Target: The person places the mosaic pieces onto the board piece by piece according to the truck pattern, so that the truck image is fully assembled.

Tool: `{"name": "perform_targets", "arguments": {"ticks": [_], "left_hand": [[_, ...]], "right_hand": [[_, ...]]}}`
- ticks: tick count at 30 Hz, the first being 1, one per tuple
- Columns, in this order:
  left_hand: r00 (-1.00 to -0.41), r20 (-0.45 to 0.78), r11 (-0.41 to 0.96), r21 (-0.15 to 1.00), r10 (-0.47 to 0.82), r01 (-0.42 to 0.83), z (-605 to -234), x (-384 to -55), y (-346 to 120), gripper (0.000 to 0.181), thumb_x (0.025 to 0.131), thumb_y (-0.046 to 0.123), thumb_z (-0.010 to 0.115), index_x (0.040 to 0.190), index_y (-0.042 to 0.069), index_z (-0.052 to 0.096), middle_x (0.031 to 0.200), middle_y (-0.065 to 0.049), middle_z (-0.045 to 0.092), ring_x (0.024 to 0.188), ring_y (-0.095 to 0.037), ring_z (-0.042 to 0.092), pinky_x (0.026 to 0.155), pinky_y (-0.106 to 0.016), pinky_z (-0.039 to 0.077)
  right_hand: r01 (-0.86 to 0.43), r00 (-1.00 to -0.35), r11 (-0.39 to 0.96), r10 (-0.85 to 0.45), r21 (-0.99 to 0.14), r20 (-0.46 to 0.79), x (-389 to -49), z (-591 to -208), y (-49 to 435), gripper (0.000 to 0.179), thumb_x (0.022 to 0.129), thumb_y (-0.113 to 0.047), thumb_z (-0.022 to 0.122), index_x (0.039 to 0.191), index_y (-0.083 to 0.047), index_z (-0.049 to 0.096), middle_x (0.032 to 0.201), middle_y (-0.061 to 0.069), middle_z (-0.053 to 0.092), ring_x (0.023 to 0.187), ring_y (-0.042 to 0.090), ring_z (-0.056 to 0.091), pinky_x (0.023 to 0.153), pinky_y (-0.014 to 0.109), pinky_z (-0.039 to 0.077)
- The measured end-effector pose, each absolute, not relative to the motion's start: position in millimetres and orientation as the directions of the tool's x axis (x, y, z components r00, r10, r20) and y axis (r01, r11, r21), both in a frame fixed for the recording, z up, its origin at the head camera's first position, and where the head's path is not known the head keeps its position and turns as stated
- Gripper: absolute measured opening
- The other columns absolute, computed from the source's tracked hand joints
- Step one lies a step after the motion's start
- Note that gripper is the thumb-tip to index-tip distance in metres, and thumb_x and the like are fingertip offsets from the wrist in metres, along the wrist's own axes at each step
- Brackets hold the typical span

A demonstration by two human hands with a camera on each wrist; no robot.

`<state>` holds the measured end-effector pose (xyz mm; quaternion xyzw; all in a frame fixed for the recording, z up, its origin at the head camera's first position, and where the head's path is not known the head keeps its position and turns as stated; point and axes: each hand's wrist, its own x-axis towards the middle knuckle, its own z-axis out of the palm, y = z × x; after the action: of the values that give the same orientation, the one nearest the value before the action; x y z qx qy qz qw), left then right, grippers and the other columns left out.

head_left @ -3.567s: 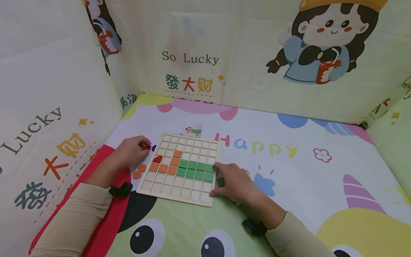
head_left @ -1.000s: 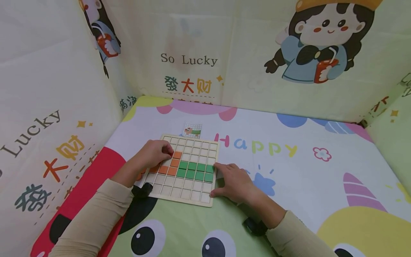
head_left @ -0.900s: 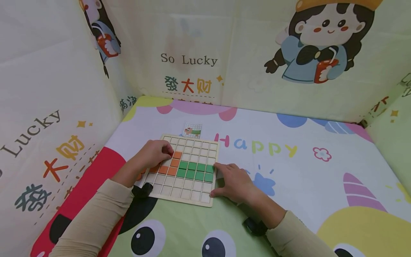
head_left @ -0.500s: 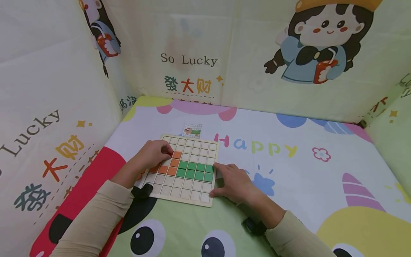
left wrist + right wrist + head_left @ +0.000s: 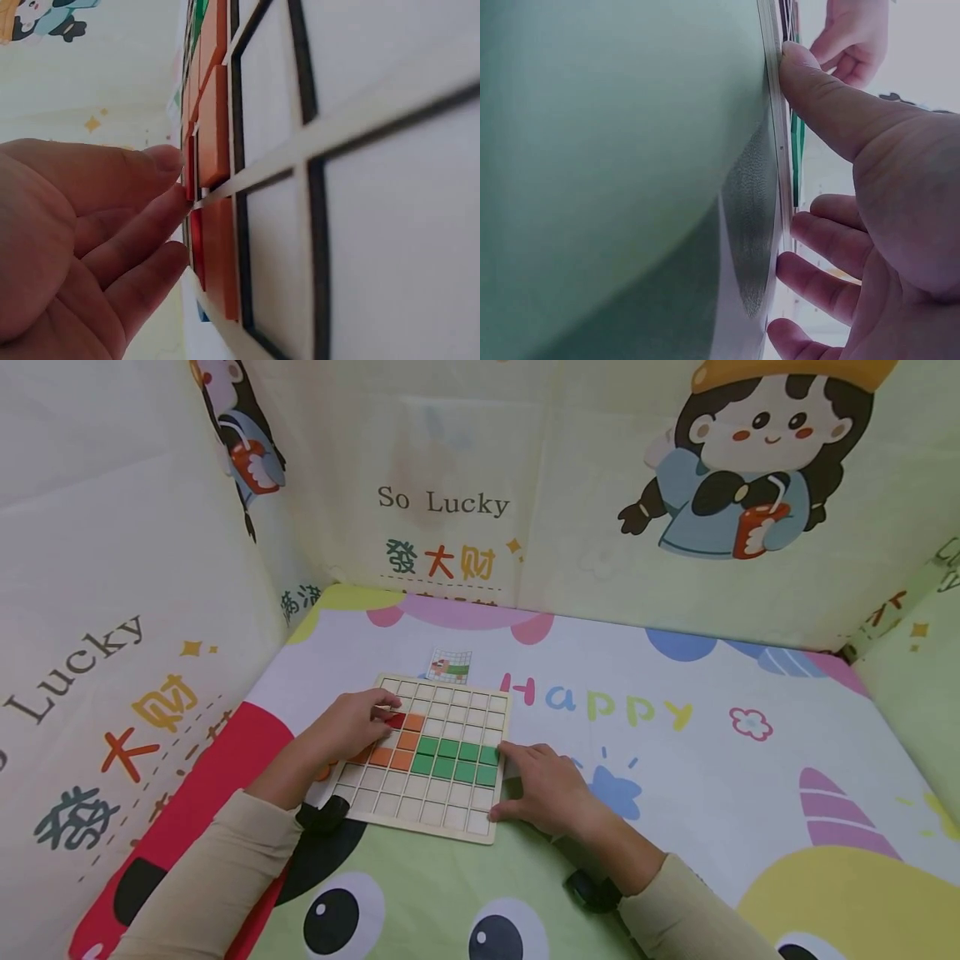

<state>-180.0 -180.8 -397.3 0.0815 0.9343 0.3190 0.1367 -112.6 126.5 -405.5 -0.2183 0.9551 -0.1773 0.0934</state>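
A wooden grid board (image 5: 416, 835) lies on the table cloth with green square tiles (image 5: 455, 758) and orange square tiles (image 5: 381, 757) set in its cells. My left hand (image 5: 352, 722) hovers over the board's left side, its thumb and fingers spread beside a red piece (image 5: 395, 721) lying left of the top orange tile. In the left wrist view, thumb and fingertips are at that red piece (image 5: 189, 169), and a second red piece (image 5: 196, 236) shows below. My right hand (image 5: 551, 789) rests against the board's right edge, thumb at the near corner and fingers extended.
Behind the board lies a small picture card (image 5: 450, 666) showing a coloured grid pattern. Orange round pieces (image 5: 324, 772) are partly hidden under my left wrist. Printed cloth walls (image 5: 585, 485) stand at the back and sides.
Since the oldest frame, my left hand has carried a red piece from beside the board onto it. In the last half second its fingers have parted from the piece. The right hand stays put.
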Motion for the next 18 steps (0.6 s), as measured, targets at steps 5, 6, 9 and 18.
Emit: {"name": "perform_targets", "arguments": {"ticks": [5, 6, 9, 18], "left_hand": [[-0.952, -0.181, 0.776, 0.625, 0.249, 0.084, -389.8, -175.2, -186.0, 0.044, 0.091, 0.011, 0.068, 0.134, 0.006, 0.057, 0.133, -0.016, 0.059, 0.123, -0.036, 0.052, 0.094, -0.046, 0.052], [-0.955, -0.171, 0.777, 0.624, 0.242, 0.085, -388.1, -174.5, -188.3, 0.045, 0.092, 0.012, 0.069, 0.135, 0.007, 0.057, 0.134, -0.017, 0.058, 0.123, -0.036, 0.052, 0.094, -0.047, 0.052], [-0.966, -0.14, 0.784, 0.614, 0.217, 0.088, -383.1, -172.8, -196.4, 0.048, 0.093, 0.013, 0.07, 0.138, 0.007, 0.055, 0.136, -0.02, 0.056, 0.125, -0.039, 0.05, 0.088, -0.047, 0.055], [-0.973, -0.14, 0.829, 0.554, 0.184, 0.077, -378.0, -172.0, -216.2, 0.054, 0.092, 0.011, 0.07, 0.143, 0.005, 0.051, 0.139, -0.025, 0.051, 0.129, -0.047, 0.043, 0.079, -0.047, 0.058]], "right_hand": [[-0.383, -0.886, 0.842, -0.451, -0.38, -0.107, -112.6, -405.2, 126.1, 0.092, 0.075, -0.054, 0.083, 0.148, -0.011, 0.047, 0.14, 0.008, 0.057, 0.129, 0.033, 0.048, 0.096, 0.056, 0.043], [-0.382, -0.886, 0.842, -0.451, -0.38, -0.108, -112.7, -405.3, 126.0, 0.092, 0.075, -0.054, 0.083, 0.148, -0.011, 0.047, 0.14, 0.008, 0.057, 0.129, 0.033, 0.048, 0.096, 0.056, 0.043], [-0.38, -0.886, 0.844, -0.449, -0.379, -0.111, -112.8, -405.6, 125.8, 0.092, 0.075, -0.054, 0.083, 0.148, -0.011, 0.047, 0.14, 0.008, 0.057, 0.128, 0.033, 0.048, 0.096, 0.056, 0.043], [-0.383, -0.887, 0.843, -0.449, -0.378, -0.103, -112.5, -405.4, 126.8, 0.093, 0.074, -0.054, 0.083, 0.148, -0.01, 0.047, 0.141, 0.008, 0.057, 0.129, 0.033, 0.048, 0.096, 0.057, 0.043]]}}
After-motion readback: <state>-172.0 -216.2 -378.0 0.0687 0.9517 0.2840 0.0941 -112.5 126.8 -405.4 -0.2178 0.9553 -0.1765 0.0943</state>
